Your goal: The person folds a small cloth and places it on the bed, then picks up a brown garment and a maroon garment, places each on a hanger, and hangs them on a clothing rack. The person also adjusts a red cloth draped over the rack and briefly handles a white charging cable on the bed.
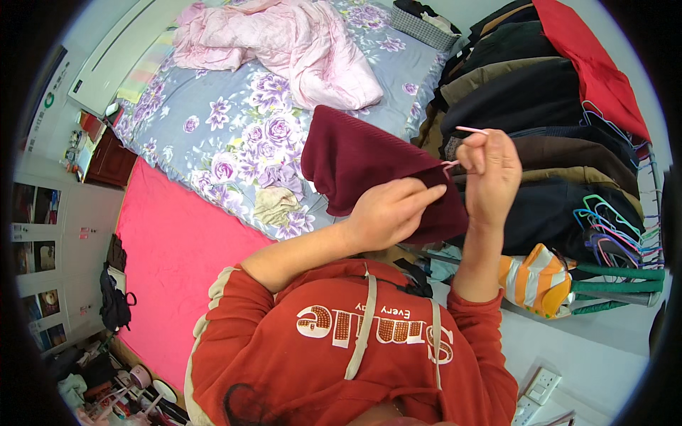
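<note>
A dark red knitted garment [373, 160] hangs in front of me, folded over, with ribbing along its upper edge. In my right hand [490, 165], raised at its right corner, is a thin pink clothes hanger [470, 129]; its tip sticks out above my curled fingers and another part shows below them at the cloth. My left hand [391, 213] lies against the garment's lower side, fingers pointing right, close to the hanger. Whether its thumb pinches the cloth is hidden. Most of the hanger is out of sight behind my hand and the garment.
Beyond the garment is a bed with a floral sheet [208, 144], a pink quilt [319, 64] and a small crumpled beige cloth [277, 205]. Dark clothes [511, 96] hang on a rack at right, with several coloured hangers [607, 218] and an orange-and-white striped item [538, 279] nearby.
</note>
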`<state>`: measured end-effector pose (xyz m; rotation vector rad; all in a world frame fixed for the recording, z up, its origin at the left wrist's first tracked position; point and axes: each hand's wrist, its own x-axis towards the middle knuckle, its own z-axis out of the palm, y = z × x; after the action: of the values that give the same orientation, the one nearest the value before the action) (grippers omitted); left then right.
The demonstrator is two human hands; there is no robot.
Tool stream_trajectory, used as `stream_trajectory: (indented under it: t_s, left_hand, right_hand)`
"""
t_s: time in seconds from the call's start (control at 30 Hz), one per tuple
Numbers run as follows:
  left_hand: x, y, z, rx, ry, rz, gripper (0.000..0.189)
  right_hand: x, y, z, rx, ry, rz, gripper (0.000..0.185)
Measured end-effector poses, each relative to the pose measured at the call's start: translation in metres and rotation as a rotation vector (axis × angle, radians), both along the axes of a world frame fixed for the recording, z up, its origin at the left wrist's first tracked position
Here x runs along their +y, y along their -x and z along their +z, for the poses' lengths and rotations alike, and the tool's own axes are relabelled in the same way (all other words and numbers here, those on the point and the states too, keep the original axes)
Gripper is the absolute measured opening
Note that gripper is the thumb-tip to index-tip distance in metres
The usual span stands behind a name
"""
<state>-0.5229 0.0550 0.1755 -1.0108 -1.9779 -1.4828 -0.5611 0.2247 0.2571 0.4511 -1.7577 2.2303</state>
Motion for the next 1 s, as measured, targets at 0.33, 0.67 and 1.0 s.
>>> stream_trajectory:
  t_s: [0.33, 0.67, 1.0]
  left_hand:
    - [-0.117, 0.074, 0.006, -0.151, -0.182, 0.487, 0.042]
    - [-0.137, 0.115, 0.001, -0.607, -0.086, -0.227, 0.03]
    - [-0.132, 0.119, -0.008, -0.536, -0.233, -0.125, 0.05]
  right_hand:
    - [0.062, 0.017, 0.061, 0.023, 0.091, 0.127, 0.035]
    - [0.085, 0.036, 0.091, 0.003, 0.097, 0.192, 0.037]
    - [0.097, 0.051, 0.14, -0.008, 0.048, 0.222, 0.037]
